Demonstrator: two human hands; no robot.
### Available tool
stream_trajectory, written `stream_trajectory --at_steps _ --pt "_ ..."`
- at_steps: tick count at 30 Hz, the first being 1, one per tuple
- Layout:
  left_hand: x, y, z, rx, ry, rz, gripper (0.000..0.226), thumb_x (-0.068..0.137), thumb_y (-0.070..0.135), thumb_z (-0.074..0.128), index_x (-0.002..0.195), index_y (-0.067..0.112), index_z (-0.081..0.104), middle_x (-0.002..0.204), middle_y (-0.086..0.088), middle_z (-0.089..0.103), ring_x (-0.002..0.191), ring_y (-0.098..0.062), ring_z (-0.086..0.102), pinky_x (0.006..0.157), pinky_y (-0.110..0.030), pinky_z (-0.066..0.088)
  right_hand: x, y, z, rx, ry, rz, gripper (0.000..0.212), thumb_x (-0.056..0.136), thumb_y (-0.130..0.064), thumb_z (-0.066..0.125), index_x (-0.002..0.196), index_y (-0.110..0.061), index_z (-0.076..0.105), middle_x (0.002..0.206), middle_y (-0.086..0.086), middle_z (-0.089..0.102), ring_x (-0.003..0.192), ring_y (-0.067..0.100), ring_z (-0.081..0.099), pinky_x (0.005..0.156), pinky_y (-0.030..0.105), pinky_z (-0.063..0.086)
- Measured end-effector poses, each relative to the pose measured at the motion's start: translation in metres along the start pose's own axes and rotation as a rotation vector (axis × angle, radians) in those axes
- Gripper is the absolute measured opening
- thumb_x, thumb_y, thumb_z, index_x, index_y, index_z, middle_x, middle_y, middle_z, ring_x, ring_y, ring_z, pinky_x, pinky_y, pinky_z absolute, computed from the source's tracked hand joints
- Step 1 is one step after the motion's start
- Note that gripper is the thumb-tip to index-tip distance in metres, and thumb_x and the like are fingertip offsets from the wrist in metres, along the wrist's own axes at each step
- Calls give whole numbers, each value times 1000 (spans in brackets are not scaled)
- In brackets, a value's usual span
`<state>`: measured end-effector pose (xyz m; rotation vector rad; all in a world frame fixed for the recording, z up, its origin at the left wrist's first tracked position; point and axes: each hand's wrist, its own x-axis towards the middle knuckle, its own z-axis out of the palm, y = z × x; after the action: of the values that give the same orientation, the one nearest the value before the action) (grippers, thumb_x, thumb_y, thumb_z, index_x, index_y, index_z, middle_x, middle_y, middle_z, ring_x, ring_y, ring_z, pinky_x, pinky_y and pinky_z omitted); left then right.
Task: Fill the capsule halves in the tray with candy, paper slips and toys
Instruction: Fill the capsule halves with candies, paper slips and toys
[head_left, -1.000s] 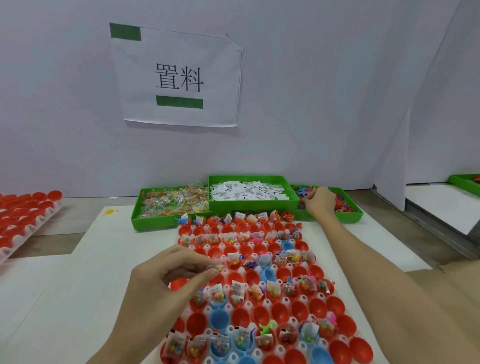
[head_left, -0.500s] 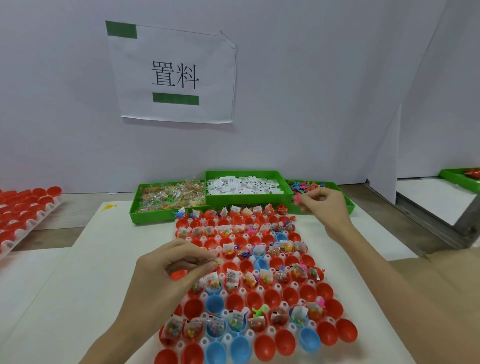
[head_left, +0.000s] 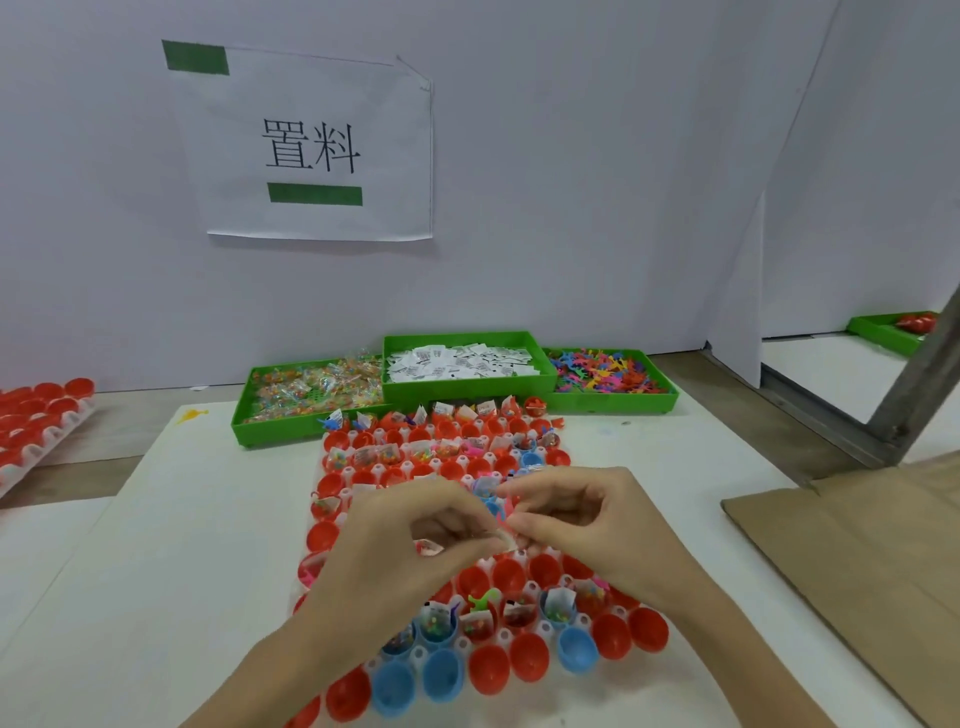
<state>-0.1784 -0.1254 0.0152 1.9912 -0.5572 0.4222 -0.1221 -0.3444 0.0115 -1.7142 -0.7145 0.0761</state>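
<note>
**Head view: both hands brought together over the middle of the tray**

Head view, compared with half a second before, shows the right hand drawn back from the toy bin at the far right and brought to the centre of the tray, where it is met by the left hand; a toy is judged to have been fetched and to be passed or sorted between the hands before being dropped into a capsule half.

The left fingers are curled and pinched round a small pale piece, seemingly a paper slip or candy wrapper; the right fingers are curled too, a bit of pink being visible just beside them, though what is gripped cannot be told for certain.

The capsule halves lie directly beneath both hands, red and blue, many already filled; the nearest rows are seen bare.

The candy bin and slip bin stand beyond the tray on the bench.
</note>
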Motion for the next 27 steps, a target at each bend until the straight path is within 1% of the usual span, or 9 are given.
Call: stream_trajectory --at_steps 5,10,13,15,17,20,21,24,27 --pt "22 7 20 5 -2 4 14 78 21 87 90 20 80 83 12 75 78 -10 75 70 -23 62 -4 -5 -16 -51 45 4 10 86 -14 81 91 -22 81 86 5 78 80 21 76 76 25 60" --pt "42 15 44 48 -35 4 12 77 26 89 85 23 81 84 8 71 75 -13 73 68 -26 62 -23 -15 -56 -102 17 101 4 83 -20 81 86 -23 81 84 3 78 79 15 75 74 20 57" --pt "52 17 64 63 -152 -11 12 77 22 89 84 19 81 81 8 73 72 -9 72 68 -27 62 -41 -14 -72 -125 -1 210 9 80 -20 83 88 -23 82 86 3 78 80 15 75 75 22 58" --pt "56 17 76 87 -241 -14 11 78 19 88 86 17 81 82 6 74 72 -8 71 69 -27 62 -51 -12 -76 -147 -16 274 11 79 -18 85 89 -21 81 89 3 79 83 18 76 77 28 60" --pt "59 18 86 157 -318 13 9 80 19 87 87 19 82 82 7 74 74 -6 70 71 -23 60 -56 -8 -78 -200 -32 313 10 80 -16 86 89 -18 81 90 3 79 85 19 76 80 34 61" --pt "65 19 92 219 -419 14 7 81 14 85 86 17 82 81 5 76 72 -7 70 70 -18 58 -59 -3 -78 -319 -53 348 10 82 -13 85 88 -17 80 87 0 79 82 17 75 77 35 61" --pt "68 18 93 225 -444 -5 6 81 13 84 86 16 82 81 2 77 72 -9 70 71 -20 58 -59 -2 -78 -334 -50 359 10 82 -12 85 88 -17 80 86 -1 79 81 16 75 76 33 60" --pt "74 17 93 278 -524 -69 3 86 12 80 89 10 80 85 -5 76 79 -19 71 79 -36 58 -60 -1 -77 -341 -55 367 9 81 -13 85 86 -19 80 85 -3 79 80 13 74 73 24 58" --pt "75 21 94 331 -570 -59 7 86 6 78 93 8 79 88 -8 76 82 -23 71 81 -40 57 -60 2 -74 -381 -72 365 9 81 -16 86 84 -22 80 84 -6 78 77 7 71 69 18 54"
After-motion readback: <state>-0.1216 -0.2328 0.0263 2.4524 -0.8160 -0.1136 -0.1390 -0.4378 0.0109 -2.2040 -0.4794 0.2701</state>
